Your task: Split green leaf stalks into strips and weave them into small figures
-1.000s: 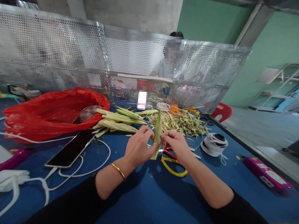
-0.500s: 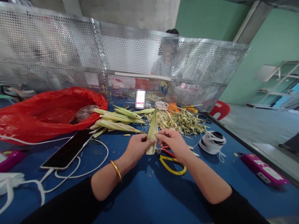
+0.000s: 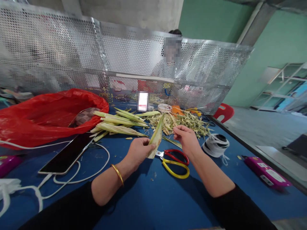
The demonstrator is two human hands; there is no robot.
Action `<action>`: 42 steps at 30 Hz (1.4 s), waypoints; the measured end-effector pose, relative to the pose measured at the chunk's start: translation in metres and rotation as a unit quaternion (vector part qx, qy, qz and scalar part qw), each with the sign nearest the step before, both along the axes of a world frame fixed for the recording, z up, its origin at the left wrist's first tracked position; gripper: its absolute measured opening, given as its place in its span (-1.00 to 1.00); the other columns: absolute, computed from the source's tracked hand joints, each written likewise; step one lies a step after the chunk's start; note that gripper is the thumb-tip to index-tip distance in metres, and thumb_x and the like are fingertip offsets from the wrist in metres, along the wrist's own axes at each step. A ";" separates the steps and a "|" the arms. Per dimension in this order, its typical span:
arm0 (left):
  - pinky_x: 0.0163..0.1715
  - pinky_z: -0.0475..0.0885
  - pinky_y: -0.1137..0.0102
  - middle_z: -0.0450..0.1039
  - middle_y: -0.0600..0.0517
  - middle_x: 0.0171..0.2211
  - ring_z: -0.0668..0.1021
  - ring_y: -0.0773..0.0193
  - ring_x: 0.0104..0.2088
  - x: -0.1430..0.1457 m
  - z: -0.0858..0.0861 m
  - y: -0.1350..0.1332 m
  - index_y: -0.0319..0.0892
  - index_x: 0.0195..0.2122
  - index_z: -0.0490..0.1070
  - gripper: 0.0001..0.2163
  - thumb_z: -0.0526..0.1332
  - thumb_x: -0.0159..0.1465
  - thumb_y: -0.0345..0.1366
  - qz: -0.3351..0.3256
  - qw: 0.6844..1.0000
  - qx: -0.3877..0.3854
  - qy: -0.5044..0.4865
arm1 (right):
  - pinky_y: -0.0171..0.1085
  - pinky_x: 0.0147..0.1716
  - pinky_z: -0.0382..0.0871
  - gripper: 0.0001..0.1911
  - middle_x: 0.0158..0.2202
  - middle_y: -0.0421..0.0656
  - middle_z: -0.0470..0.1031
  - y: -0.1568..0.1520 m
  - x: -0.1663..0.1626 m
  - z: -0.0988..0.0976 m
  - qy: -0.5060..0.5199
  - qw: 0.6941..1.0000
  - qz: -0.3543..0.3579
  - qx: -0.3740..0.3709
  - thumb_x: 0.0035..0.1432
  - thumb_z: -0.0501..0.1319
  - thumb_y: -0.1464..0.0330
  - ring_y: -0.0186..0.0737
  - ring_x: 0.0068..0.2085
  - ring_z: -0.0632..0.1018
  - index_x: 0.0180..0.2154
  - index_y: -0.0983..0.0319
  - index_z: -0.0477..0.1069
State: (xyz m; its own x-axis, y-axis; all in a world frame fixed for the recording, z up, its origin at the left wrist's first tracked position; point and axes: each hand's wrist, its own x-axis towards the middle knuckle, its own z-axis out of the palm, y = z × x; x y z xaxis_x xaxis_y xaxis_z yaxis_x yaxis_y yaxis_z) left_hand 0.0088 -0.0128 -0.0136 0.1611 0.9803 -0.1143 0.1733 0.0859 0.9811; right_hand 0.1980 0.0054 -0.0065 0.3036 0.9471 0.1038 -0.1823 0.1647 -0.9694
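Observation:
My left hand (image 3: pixel 140 148) pinches a pale green, pointed husk (image 3: pixel 157 135) between thumb and fingers, its tip leaning up and to the right. Apart from the husk, my right hand (image 3: pixel 185 137) has its fingertips pressed together; whether a thin piece is between them I cannot make out. A narrow green strip (image 3: pixel 172 141) shows beside those fingers. Below lie scissors (image 3: pixel 176 163) with one red and one yellow handle, their blades partly covered by the husk. Several pale green stalks (image 3: pixel 120 123) are piled beyond my left hand, and a heap of shredded trimmings (image 3: pixel 192 123) lies beyond my right.
At left are a red plastic bag (image 3: pixel 52 116), a phone (image 3: pixel 68 155) and a white cable (image 3: pixel 105 166). A white thread spool (image 3: pixel 216 146) and a purple box (image 3: pixel 266 172) stand at right. Behind a perforated metal screen (image 3: pixel 136 54) sits another person.
My right hand has drawn away from the husk, to the right and slightly up. The husk in my left hand leans further right, and more of the scissors shows.

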 end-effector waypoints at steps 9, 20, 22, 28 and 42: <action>-0.58 0.27 0.47 0.43 0.05 -0.58 0.39 0.37 -0.58 0.002 -0.004 -0.001 -0.30 -0.43 0.52 -0.73 0.31 -0.07 -0.17 0.028 0.999 -0.010 -0.032 | -0.13 -0.23 0.28 -0.79 -0.25 0.04 0.48 0.017 0.037 -0.001 -0.440 0.865 -0.240 0.012 -0.07 0.22 0.41 -0.05 -0.24 0.49 -0.29 0.31 0.42; -0.55 0.23 0.51 0.41 0.10 -0.59 0.39 0.37 -0.54 0.000 -0.009 0.001 -0.25 -0.50 0.48 -0.79 0.26 0.02 -0.18 0.067 0.989 0.134 0.005 | -0.35 -0.54 0.23 -0.69 -0.63 -0.27 0.37 -0.034 -0.041 -0.002 -0.333 0.919 0.203 -0.058 -0.03 0.27 0.15 -0.31 -0.55 0.44 -0.54 0.22 0.27; -0.57 0.23 0.51 0.41 0.11 -0.59 0.37 0.39 -0.57 0.000 -0.005 0.000 -0.25 -0.50 0.47 -0.80 0.26 0.01 -0.19 0.062 0.991 0.119 -0.018 | -0.36 -0.52 0.26 -0.71 -0.65 -0.28 0.37 -0.037 -0.046 -0.006 -0.261 0.936 0.226 -0.067 -0.04 0.28 0.20 -0.33 -0.55 0.45 -0.56 0.22 0.25; -0.60 0.29 0.53 0.50 0.02 -0.49 0.45 0.37 -0.53 0.004 0.005 -0.004 -0.29 -0.39 0.50 -0.74 0.33 -0.01 -0.19 0.029 0.993 0.008 -0.116 | -0.37 -0.50 0.31 -0.73 -0.60 -0.22 0.46 -0.030 -0.037 -0.007 -0.110 0.964 0.224 -0.095 -0.09 0.32 0.19 -0.36 -0.56 0.46 -0.48 0.27 0.39; -0.55 0.39 0.50 0.52 -0.01 -0.51 0.47 0.40 -0.57 0.006 0.004 -0.006 -0.33 -0.36 0.53 -0.74 0.38 -0.04 -0.26 0.014 0.987 -0.055 -0.153 | -0.37 -0.48 0.35 -0.68 -0.63 -0.25 0.43 -0.029 -0.036 -0.005 -0.051 0.963 0.234 -0.122 -0.18 0.38 0.19 -0.40 -0.57 0.44 -0.49 0.28 0.38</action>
